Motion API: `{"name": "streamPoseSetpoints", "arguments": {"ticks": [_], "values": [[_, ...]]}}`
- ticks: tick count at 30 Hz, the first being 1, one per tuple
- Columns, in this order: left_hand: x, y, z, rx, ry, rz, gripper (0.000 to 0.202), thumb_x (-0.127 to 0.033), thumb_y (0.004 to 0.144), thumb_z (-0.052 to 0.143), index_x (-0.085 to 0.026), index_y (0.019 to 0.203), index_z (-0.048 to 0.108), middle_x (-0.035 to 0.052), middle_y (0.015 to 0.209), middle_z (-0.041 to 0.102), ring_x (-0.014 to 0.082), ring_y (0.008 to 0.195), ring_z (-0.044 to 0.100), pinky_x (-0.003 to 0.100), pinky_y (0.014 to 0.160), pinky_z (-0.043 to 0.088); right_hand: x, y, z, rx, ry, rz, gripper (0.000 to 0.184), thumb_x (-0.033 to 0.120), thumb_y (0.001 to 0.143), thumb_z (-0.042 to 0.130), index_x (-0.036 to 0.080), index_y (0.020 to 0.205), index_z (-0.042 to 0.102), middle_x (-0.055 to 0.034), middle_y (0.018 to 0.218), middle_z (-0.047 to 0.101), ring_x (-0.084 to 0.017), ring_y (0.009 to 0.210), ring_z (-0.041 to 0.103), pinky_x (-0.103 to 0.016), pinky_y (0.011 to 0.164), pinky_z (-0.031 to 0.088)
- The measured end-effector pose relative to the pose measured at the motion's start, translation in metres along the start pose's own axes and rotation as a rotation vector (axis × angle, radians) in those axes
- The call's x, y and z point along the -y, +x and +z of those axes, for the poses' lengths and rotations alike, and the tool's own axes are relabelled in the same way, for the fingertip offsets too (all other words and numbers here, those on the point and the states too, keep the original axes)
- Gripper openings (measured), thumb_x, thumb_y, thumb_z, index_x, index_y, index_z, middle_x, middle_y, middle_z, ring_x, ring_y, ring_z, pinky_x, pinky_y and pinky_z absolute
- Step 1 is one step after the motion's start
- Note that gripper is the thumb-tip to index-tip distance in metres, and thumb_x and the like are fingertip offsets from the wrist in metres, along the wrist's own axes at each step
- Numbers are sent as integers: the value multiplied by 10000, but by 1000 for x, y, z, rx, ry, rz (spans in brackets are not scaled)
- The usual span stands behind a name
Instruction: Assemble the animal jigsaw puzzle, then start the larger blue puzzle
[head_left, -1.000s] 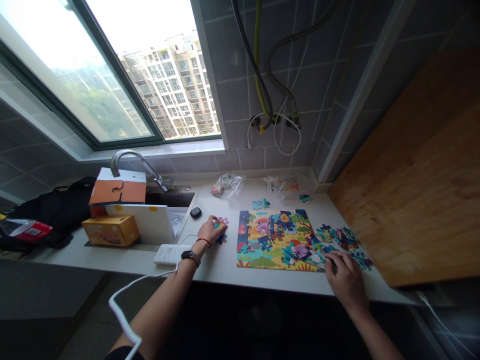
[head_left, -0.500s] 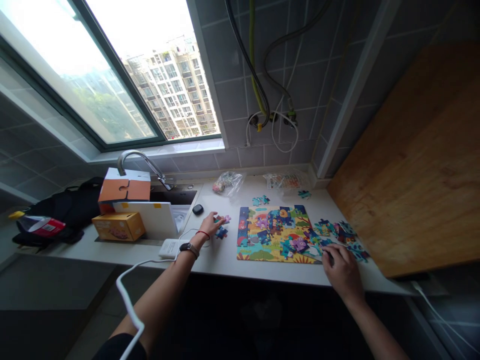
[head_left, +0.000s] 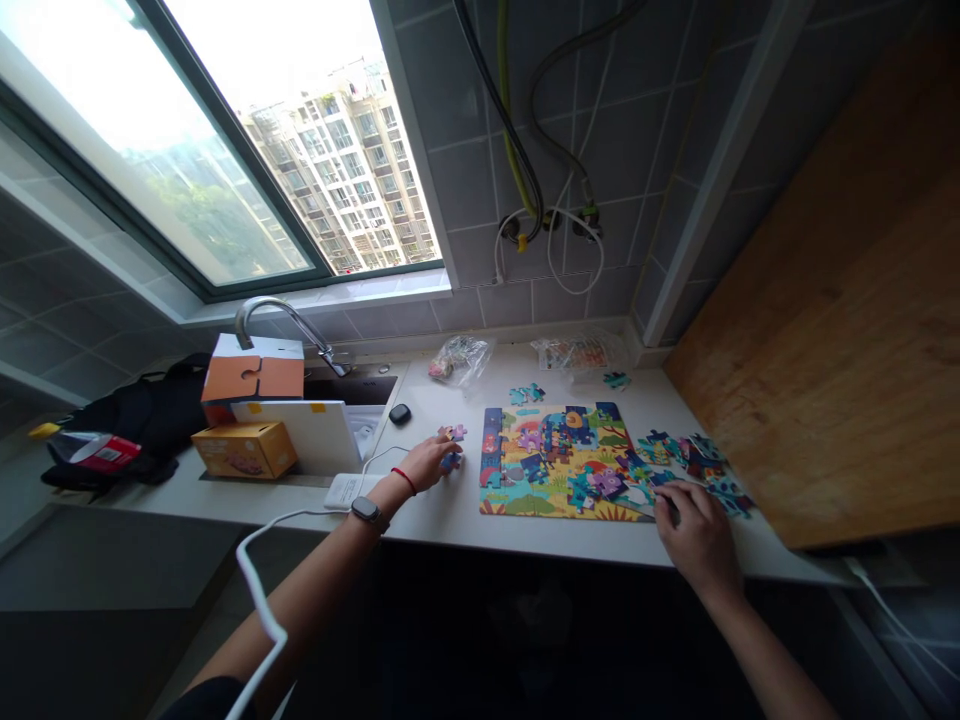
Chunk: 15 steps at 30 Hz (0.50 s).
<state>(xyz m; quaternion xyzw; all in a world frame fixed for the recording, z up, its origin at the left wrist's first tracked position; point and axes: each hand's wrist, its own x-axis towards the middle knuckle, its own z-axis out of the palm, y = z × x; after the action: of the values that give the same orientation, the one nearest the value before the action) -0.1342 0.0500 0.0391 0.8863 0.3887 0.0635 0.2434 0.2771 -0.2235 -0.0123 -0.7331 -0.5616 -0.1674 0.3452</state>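
My left hand (head_left: 426, 463) reaches over the counter left of the puzzle, its fingers apart and curved over a blue puzzle piece (head_left: 450, 462). A pink and purple piece (head_left: 454, 433) lies just beyond the fingertips. The colourful jigsaw puzzle (head_left: 534, 503) lies flat, its frame joined and loose pieces scattered on top. At its lower right corner rests my right hand (head_left: 699, 535), fingers curled and closed by the puzzle's edge; whatever is between them is hidden. Beyond that hand several loose pieces (head_left: 705, 455) are heaped.
Teal pieces (head_left: 526, 394) lie behind the puzzle, near two clear plastic bags, one (head_left: 461, 360) left, one (head_left: 574, 352) right. A black case (head_left: 400, 414), white adapter (head_left: 343, 492), yellow box (head_left: 244, 451) and sink tap (head_left: 300, 325) are left. A wooden panel (head_left: 847, 330) borders the right.
My left hand has moved slightly right, over the blue piece. My right hand stays by the puzzle's corner. The whole view has shifted a little.
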Motion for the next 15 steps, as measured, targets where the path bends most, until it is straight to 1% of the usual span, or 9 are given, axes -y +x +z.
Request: {"name": "streamPoseSetpoints", "arguments": {"ticks": [4,8,11,13,15], "values": [[4,6,-2,10,23,-12,400,-75,672,764,-259,1027,776,88,1109,754,297,1020,730,373,940,568,1,1,-1,-5,9,-10,193,269,958,541,205,926,720,-110,983,691,-277,916,658,-420,858,526],[4,7,0,4,45,-33,454,-84,680,760,-255,1101,761,72,1037,754,288,957,726,376,878,585,2,2,-2,1,-4,-6,198,269,967,535,205,924,717,-111,984,693,-276,912,659,-422,858,529],[-4,-3,11,-40,53,-39,374,-143,760,743,-247,1119,755,86,1059,737,281,960,711,381,883,587,2,3,-3,5,-9,-9,204,274,970,533,205,927,720,-113,988,693,-276,907,658,-424,854,528],[-13,-14,21,-88,55,-30,276,-190,848,698,-240,1112,759,112,1141,711,284,1024,691,399,938,573,2,3,-3,4,-13,-14,206,275,968,533,207,925,723,-112,986,693,-275,901,656,-422,850,526],[-22,-27,33,-133,54,-13,265,-210,916,644,-250,1154,755,123,1222,687,299,1109,659,439,1005,547,2,3,-3,2,-18,-21,204,277,967,536,210,926,724,-111,981,693,-278,904,653,-424,855,525]]}}
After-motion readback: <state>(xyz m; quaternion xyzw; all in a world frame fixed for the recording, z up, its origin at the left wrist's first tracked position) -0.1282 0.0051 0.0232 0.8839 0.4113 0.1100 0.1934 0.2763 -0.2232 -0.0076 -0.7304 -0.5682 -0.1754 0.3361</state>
